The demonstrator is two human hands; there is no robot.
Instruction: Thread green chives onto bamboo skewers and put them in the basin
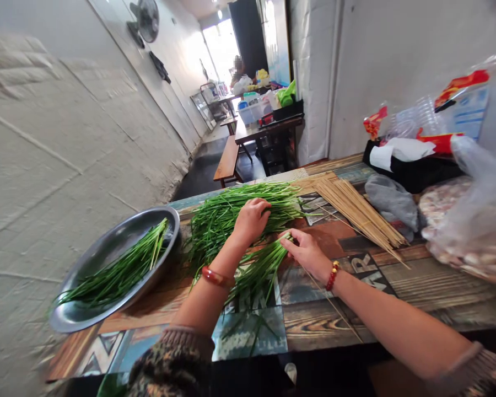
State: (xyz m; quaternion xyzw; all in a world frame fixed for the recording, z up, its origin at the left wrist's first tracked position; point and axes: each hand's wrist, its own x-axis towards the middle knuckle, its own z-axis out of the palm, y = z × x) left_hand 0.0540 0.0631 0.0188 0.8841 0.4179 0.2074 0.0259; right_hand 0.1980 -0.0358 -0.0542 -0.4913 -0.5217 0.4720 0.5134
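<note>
A large pile of green chives [215, 215] lies on the wood-patterned table [314, 325]. My left hand [251, 221] reaches into the pile, its fingers curled down on the chives and its fingertips partly hidden. Beside it, my right hand [306, 252] pinches the pale stem ends of a smaller bunch of chives [260, 270], whose leaves fan toward me on the table. A single bamboo skewer [334, 306] slants out from beneath my right hand toward the table's front edge. To the left, an oval metal basin [171, 220] holds another bunch of chives [119, 270].
Many bamboo skewers [355, 212] lie spread at the right. Beyond them are a grey plastic bag [391, 198], a clear bag of pale pieces [458, 220] and a black container [413, 168] with packaging. A bench [227, 157], another table and a person [238, 66] are farther back.
</note>
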